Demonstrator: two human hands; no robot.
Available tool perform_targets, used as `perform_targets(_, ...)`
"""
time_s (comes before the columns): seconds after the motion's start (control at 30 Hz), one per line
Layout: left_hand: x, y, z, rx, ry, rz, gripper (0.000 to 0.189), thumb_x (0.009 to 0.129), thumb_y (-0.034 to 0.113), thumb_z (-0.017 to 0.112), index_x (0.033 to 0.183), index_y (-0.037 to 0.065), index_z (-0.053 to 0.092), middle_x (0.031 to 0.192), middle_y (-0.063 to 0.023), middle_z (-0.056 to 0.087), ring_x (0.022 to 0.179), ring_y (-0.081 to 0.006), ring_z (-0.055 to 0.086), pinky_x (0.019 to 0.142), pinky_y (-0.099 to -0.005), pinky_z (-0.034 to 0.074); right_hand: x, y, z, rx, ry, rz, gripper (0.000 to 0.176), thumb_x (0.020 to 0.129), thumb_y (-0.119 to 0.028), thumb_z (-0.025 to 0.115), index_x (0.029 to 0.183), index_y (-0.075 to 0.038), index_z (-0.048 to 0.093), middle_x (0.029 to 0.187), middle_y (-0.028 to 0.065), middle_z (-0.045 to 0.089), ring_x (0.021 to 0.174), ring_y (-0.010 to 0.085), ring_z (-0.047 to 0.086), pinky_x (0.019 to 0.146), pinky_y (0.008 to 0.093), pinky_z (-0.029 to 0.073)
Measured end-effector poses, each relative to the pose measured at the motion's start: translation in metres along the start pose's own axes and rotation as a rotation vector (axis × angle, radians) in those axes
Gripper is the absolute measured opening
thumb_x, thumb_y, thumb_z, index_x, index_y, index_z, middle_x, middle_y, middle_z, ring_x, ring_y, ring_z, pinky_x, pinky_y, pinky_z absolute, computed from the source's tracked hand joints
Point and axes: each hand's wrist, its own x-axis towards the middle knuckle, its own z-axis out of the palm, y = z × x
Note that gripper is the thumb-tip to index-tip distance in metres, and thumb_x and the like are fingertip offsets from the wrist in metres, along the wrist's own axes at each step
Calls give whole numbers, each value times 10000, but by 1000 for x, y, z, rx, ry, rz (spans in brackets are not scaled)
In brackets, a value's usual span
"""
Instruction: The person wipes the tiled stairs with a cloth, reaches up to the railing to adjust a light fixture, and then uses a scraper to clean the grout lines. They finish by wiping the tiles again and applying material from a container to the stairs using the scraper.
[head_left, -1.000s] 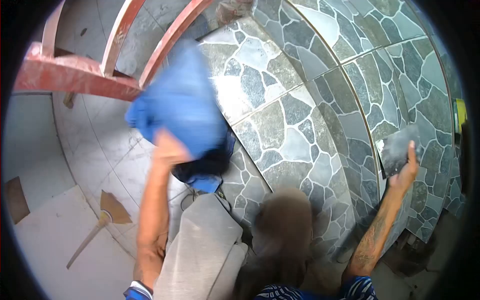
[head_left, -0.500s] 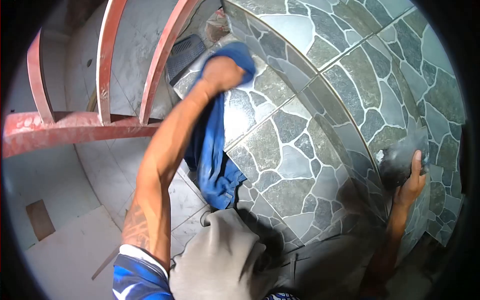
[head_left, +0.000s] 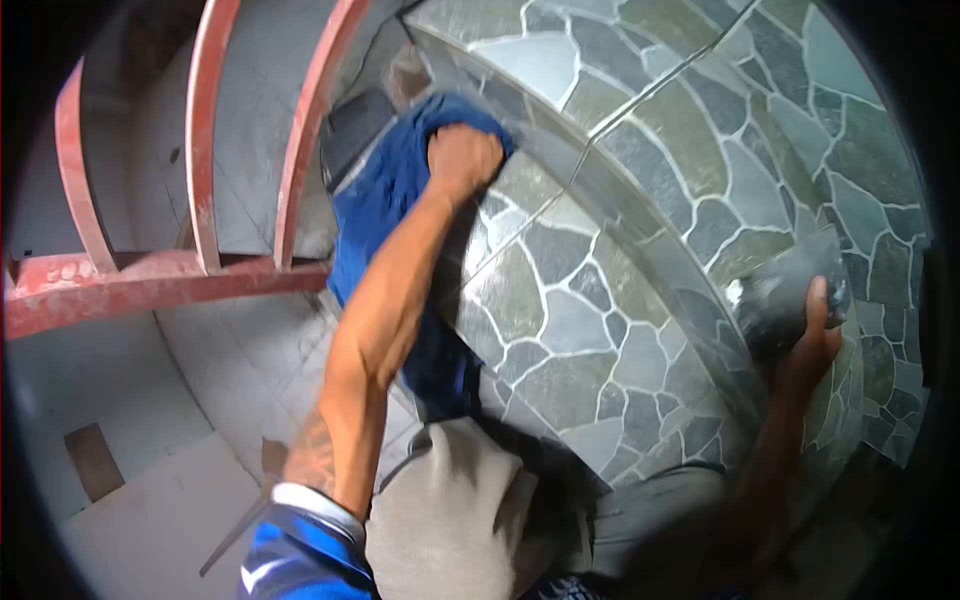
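My left hand (head_left: 465, 160) is closed on a bunched blue cloth (head_left: 385, 200), pressing it to the stone-patterned tile of the lower step (head_left: 560, 290), right by the riser. The cloth spreads left over the step's edge and hangs down beside my forearm. At the right, my right hand (head_left: 815, 335) grips a dark grey, flat-looking piece (head_left: 775, 295) with a white smear on its left edge, my thumb lying over it. That piece is close over the upper step (head_left: 720, 190); its exact kind cannot be made out.
Red metal railing bars (head_left: 205, 150) rise from a red rail (head_left: 170, 290) on the left. A dark grey object (head_left: 358, 130) lies behind the cloth. Below the railing is a pale floor with a brown rectangular patch (head_left: 93, 462). My knee in grey trousers (head_left: 450, 500) is at the bottom.
My left hand has shifted slightly right and down, toward the riser, and the cloth has swung out to the left. My right hand keeps its hold on the dark piece.
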Motion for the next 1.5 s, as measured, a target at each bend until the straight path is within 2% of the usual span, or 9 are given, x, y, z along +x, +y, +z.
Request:
perform_targets(0.43, 22, -23, -11, 77, -331, -22, 363, 860, 275, 473, 800, 52, 753, 957, -219, 712, 880, -352, 713, 763, -495, 557, 11, 6, -6, 278, -120, -120, 334, 893, -187, 721, 1097, 69, 658, 1019, 91, 685, 867, 139, 637, 791, 276, 497)
perform_targets(0.5, -30, -4, 29, 178, 174, 126, 441, 925, 318, 409, 1008, 16, 720, 1093, -250, 683, 1070, -421, 638, 953, -509, 475, 18, -7, -12, 12, -32, -226, 421, 855, -222, 762, 1151, 49, 636, 1035, 96, 683, 892, 147, 628, 816, 266, 493)
perform_targets(0.63, -35, -4, -3, -46, -320, 116, 450, 950, 293, 391, 913, -43, 688, 973, -284, 680, 809, -448, 668, 775, -520, 527, 49, 18, -37, -82, 101, -139, 647, 850, -266, 751, 1313, 94, 478, 1133, 182, 634, 1001, 224, 621, 876, 331, 493)
perform_targets(0.73, 22, -78, 43, 40, -153, 131, 461, 941, 281, 393, 769, -15, 701, 961, -276, 687, 756, -438, 672, 693, -528, 530, 30, -45, -68, -985, 181, -337, 629, 872, -290, 705, 1317, 92, 477, 1218, 271, 557, 1099, 348, 589, 933, 407, 472)
perform_targets(0.93, -13, 2, -25, 256, -298, 33, 398, 858, 292, 490, 935, -10, 737, 1050, -273, 667, 1034, -444, 602, 915, -537, 450, 143, -190, -123, -943, 487, -913, 732, 906, -534, 603, 1362, 28, 494, 1357, 299, 460, 1230, 425, 514, 1002, 471, 439)
perform_targets(1.0, -57, 26, 6, 140, 484, 250, 473, 867, 352, 489, 972, -55, 705, 1135, -292, 644, 1049, -444, 596, 956, -558, 426, 191, -229, -114, -1086, 596, -1027, 861, 856, -629, 608, 1363, 57, 485, 1358, 322, 469, 1259, 431, 495, 1028, 469, 421)
perform_targets(1.07, -54, 18, -22, -202, -115, 100, 513, 901, 370, 443, 896, -68, 710, 1051, -317, 657, 1035, -444, 616, 946, -505, 463, 253, -245, -120, -1202, 508, -1137, 976, 799, -694, 628, 1367, 85, 475, 1344, 329, 500, 1285, 414, 484, 1040, 452, 409)
perform_targets(1.3, 25, -43, 8, -74, -67, -241, 514, 909, 357, 402, 808, -10, 748, 1024, -274, 684, 979, -414, 636, 929, -506, 463, 243, -268, -101, -973, 13, -397, 1022, 740, -675, 716, 1386, 77, 472, 1283, 257, 585, 1065, 261, 632, 795, 313, 539)
perform_targets(1.5, -79, 19, -23, -20, -110, 159, 494, 860, 369, 474, 871, -54, 729, 1042, -271, 667, 1009, -414, 603, 945, -524, 417, 182, -278, -99, -898, 89, -696, 814, 813, -594, 701, 1277, 63, 577, 973, 120, 662, 839, 152, 622, 707, 245, 504)
